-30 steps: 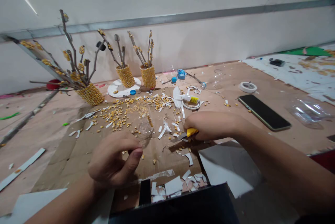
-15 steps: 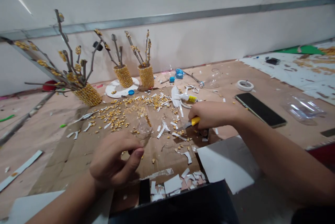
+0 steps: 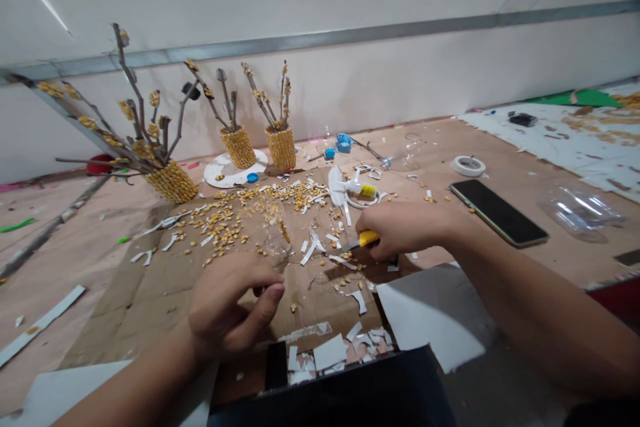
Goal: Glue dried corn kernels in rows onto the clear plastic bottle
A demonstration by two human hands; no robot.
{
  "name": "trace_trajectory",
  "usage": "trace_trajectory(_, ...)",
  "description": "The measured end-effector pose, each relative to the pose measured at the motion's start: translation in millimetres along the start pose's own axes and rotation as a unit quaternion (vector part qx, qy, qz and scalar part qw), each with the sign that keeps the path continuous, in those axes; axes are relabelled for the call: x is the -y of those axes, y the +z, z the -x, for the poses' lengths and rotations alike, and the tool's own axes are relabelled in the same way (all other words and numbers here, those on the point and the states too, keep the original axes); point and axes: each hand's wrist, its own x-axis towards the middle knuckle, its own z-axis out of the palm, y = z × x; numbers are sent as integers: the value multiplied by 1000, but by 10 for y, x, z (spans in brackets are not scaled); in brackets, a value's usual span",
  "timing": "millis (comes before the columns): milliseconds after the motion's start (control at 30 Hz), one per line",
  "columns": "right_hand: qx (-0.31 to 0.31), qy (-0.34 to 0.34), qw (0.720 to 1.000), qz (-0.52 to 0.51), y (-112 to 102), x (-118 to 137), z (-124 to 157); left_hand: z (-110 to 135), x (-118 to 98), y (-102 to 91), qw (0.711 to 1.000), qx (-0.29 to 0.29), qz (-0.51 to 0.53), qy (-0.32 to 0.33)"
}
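Note:
My right hand (image 3: pixel 395 230) is closed around a yellow-handled utility knife (image 3: pixel 369 238), its blade pointing left over the brown cardboard (image 3: pixel 133 300). My left hand (image 3: pixel 233 300) is in a pinch above the cardboard, thumb and fingertips together; whatever may be between them is too small or hidden to make out. Just beyond it lies a clear plastic bottle piece (image 3: pixel 275 240) with some corn kernels stuck along one side. Loose corn kernels (image 3: pixel 220 224) and white paper strips (image 3: pixel 313 247) are scattered around it. Farther back, a glue bottle (image 3: pixel 361 188) with a yellow label lies on its side.
Kernel-covered pots (image 3: pixel 173 182) holding twigs stand at the back left, one on a white disc (image 3: pixel 215 175). To the right are a tape roll (image 3: pixel 469 166), a phone (image 3: pixel 500 212) and a clear plastic container (image 3: pixel 583 210). A dark box edge (image 3: pixel 330 394) and white paper (image 3: pixel 430 314) lie in front.
My left hand has shifted a little to the right, still pinched. My right hand has turned slightly, so more of the knife's yellow handle shows.

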Motion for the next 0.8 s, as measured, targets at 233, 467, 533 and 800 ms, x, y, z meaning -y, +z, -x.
trace_trajectory(233, -20, -294, 873, -389, 160, 275, -69, -4, -131, 303, 998, 12, 56, -20)
trace_trajectory(467, -68, -333, 794, -505, 407, 534, -195, 101, -131, 487, 985, -87, 139, -51)
trace_trajectory(533, -80, -333, 799, -494, 416, 521, -208, 107, -110, 480, 984, -86, 144, -53)
trace_trajectory(800, -134, -297, 836, -442, 468, 434, -227, 68, -100, 422, 976, -52, 172, -126)
